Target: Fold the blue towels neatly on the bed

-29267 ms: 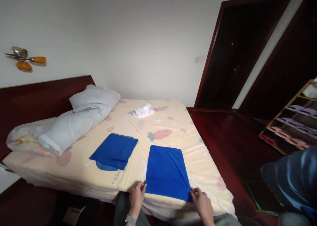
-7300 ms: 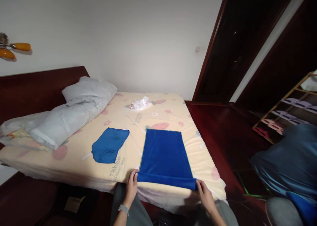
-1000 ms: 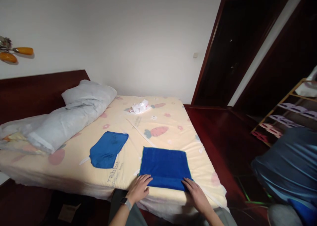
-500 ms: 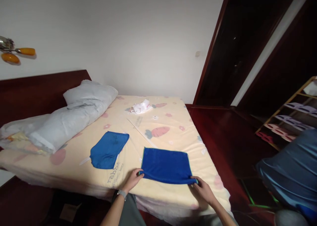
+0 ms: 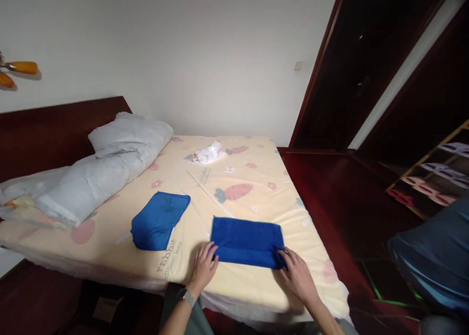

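Note:
A dark blue cloth (image 5: 247, 233) with thin green edging lies on the bed, its near edge folded over into a strip. At its near left corner is my left hand (image 5: 205, 266), fingers curled against the folded edge. My right hand (image 5: 297, 274) has its fingers bent around the near right corner, where the cloth is slightly bunched. A second, lighter blue cloth (image 5: 159, 222) with a dark patch lies flat to the left, apart from both hands.
The bed (image 5: 264, 291) has a cream sheet with carrot prints. A grey-white wrapped bundle (image 5: 106, 166) lies by the headboard (image 5: 54, 124). Farther back sits a crumpled white plastic bag (image 5: 208, 153). At right are a shoe rack (image 5: 425, 166) and a blue-covered object (image 5: 436, 256).
The near edge of the dark blue cloth has been folded away from me, so the cloth is shorter. Both hands moved slightly forward with it. The view has shifted a little right.

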Tool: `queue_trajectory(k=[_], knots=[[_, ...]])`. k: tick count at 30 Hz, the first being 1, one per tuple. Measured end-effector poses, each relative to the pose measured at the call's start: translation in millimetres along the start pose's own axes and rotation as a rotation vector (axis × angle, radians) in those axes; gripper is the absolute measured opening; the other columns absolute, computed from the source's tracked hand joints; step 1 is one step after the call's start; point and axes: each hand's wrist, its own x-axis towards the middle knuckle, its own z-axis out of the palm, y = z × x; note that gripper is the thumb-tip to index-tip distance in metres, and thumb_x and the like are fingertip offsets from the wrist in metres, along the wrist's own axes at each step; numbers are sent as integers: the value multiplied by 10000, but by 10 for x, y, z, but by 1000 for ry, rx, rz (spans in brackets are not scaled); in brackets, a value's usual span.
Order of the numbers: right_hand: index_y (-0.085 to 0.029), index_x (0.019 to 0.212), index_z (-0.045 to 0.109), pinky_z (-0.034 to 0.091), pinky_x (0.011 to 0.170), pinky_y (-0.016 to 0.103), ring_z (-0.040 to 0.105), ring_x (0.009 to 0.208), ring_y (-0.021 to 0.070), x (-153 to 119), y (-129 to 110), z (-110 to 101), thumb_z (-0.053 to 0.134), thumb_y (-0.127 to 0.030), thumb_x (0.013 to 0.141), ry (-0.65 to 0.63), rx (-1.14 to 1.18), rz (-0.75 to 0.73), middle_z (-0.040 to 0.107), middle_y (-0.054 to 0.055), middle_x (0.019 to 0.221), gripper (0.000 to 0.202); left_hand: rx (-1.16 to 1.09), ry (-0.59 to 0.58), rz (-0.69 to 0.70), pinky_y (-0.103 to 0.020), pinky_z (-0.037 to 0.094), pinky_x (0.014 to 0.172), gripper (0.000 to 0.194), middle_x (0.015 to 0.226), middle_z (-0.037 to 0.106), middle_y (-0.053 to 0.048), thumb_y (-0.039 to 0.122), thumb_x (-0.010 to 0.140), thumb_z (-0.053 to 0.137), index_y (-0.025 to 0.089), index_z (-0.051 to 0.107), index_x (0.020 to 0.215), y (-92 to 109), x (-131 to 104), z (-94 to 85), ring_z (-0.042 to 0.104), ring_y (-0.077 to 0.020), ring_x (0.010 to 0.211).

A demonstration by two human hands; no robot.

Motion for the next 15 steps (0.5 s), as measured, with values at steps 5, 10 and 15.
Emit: queue_trajectory(k=[5,10,15], knots=[[-247,1473,517,410,1190,537,501,1414,302,0,-30,202,526,-207,841,-113,11,-153,552,94,1524,632,70,-315,275,-504,329,1243,632,1629,428,-32,238,942,547,315,397,1552,221,55,92,383,-260,1497],[-224,1459,534,472,1161,502,564,1362,279,-79,169,335,488,-173,883,-26,89,-121,587,95,1492,580,115,-327,199,-468,325,1252,737,1617,451,-18,81,858,521,299,393,1551,0,103,163,415,-213,1482],[-202,1323,650,514,1114,473,654,1244,277,39,182,124,459,-221,865,-62,321,72,701,109,1340,497,2,-332,62,-428,413,1188,582,1419,655,-39,35,834,491,256,599,1362,-36,221,-6,574,-211,1335]])
